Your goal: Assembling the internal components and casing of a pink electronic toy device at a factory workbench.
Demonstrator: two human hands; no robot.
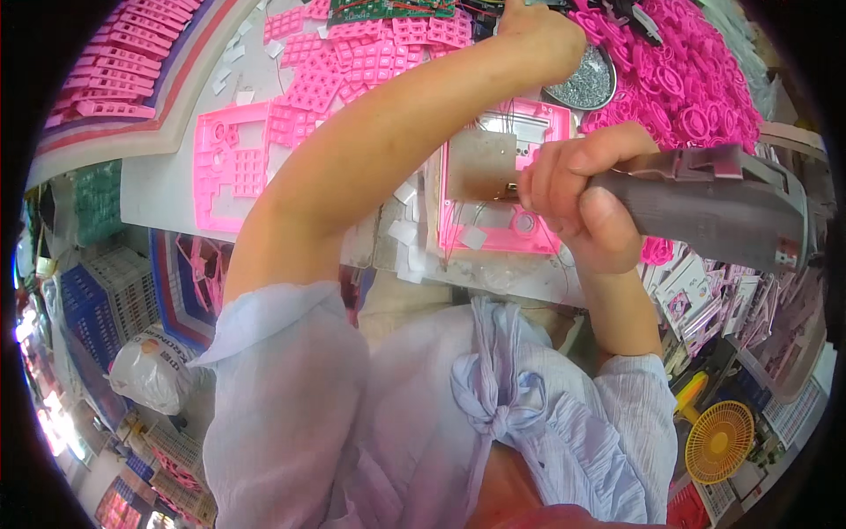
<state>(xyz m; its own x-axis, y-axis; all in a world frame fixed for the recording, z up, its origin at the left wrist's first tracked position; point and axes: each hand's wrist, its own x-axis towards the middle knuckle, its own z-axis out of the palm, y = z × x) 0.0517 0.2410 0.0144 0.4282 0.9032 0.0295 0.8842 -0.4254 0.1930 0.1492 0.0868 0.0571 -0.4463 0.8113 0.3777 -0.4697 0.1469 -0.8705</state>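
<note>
My right hand (595, 189) is wrapped round a dark grey power screwdriver (705, 207), held level with its front end toward the left. Below that front end lies an open pink plastic case (502, 240), with wires and a silvery metal part inside. A grey-brown square plate (480, 167) shows at the case's left side. My left arm crosses over the table to the far side, where my left hand (538, 33) is near dark parts and wires at the top edge. Its fingers are mostly cut off there. Close to that wrist stands a round metal bowl (586, 84) of small silvery screws.
A heap of pink plastic parts (696, 88) covers the far right. Pink keypads (352, 66) and a green circuit board (388, 9) lie at the back. Another pink case (231, 167) sits left. A yellow fan (720, 441) stands lower right; stacked pink pieces (123, 57) fill a tray upper left.
</note>
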